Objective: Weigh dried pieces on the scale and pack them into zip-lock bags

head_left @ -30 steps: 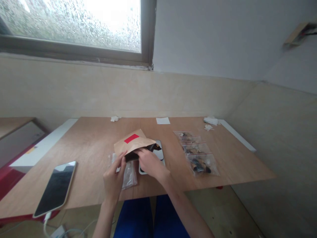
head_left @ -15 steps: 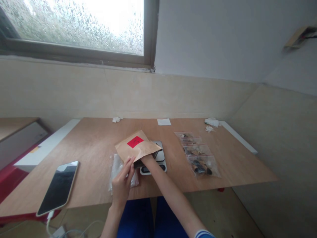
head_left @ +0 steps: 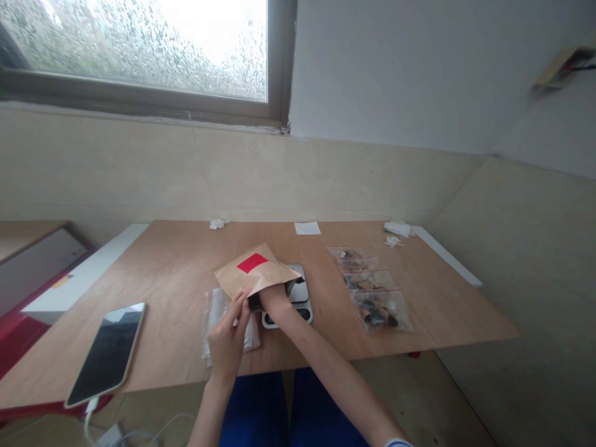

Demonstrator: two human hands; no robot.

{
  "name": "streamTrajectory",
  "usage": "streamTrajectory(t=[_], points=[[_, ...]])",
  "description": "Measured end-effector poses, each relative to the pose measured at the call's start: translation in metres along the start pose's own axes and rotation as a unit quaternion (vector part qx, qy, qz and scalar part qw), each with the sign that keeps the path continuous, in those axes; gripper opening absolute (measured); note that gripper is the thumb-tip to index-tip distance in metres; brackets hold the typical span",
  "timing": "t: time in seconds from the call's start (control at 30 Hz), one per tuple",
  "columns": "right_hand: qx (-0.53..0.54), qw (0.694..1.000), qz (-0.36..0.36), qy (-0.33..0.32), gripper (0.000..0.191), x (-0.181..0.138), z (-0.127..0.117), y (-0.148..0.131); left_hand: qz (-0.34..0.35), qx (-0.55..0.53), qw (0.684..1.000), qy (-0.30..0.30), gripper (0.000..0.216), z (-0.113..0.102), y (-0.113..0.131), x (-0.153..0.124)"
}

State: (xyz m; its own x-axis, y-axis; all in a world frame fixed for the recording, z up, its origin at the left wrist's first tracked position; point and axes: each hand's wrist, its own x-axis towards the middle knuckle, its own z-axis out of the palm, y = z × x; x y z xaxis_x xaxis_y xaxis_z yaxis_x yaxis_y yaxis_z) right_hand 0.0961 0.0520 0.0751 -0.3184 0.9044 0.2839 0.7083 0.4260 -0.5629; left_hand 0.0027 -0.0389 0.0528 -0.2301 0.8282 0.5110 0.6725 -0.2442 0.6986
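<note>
A brown kraft paper bag (head_left: 237, 273) with a red label (head_left: 252, 263) lies tilted above a small white kitchen scale (head_left: 302, 292), its mouth facing me. My left hand (head_left: 228, 338) pinches the lower edge of the mouth between thumb and fingers. Inside the opening is my right hand (head_left: 275, 299); its fingers are hidden by the paper, so what they touch does not show. A dark thing peeks out at the bag's right corner, over the scale plate. Under my left hand rests a stack of clear plastic bags (head_left: 215, 316).
Several zip bags (head_left: 379, 310) with dark and brown pieces lie in a column at right. A phone (head_left: 109, 354) on a charging cable (head_left: 88, 422) lies at left. White paper (head_left: 307, 228) and crumpled tissue (head_left: 218, 224) sit along the table's (head_left: 181, 261) back edge.
My right hand has drawn back slightly, so more of its back and wrist shows at the bag's mouth. The bag's mouth gapes a little wider. My left hand keeps its pinch.
</note>
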Motion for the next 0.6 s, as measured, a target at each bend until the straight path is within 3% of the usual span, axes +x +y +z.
streamTrajectory(t=[0.13, 0.3, 0.47, 0.6], points=[[-0.133, 0.991, -0.018, 0.001, 0.035, -0.014, -0.019, -0.006, -0.003, 0.017, 1.000, 0.002, 0.030, -0.002, 0.004, 0.008], [-0.213, 0.971, 0.026, -0.103, 0.029, -0.034, -0.042, -0.013, -0.013, 0.022, 1.000, 0.006, 0.030, -0.003, 0.010, 0.015], [-0.241, 0.970, -0.032, 0.006, 0.028, -0.048, -0.052, -0.015, -0.019, 0.023, 1.000, -0.003, 0.031, -0.007, 0.013, 0.020], [-0.220, 0.974, -0.034, 0.034, 0.029, -0.057, -0.059, -0.015, -0.014, 0.020, 1.000, -0.010, 0.034, -0.009, 0.014, 0.025]])
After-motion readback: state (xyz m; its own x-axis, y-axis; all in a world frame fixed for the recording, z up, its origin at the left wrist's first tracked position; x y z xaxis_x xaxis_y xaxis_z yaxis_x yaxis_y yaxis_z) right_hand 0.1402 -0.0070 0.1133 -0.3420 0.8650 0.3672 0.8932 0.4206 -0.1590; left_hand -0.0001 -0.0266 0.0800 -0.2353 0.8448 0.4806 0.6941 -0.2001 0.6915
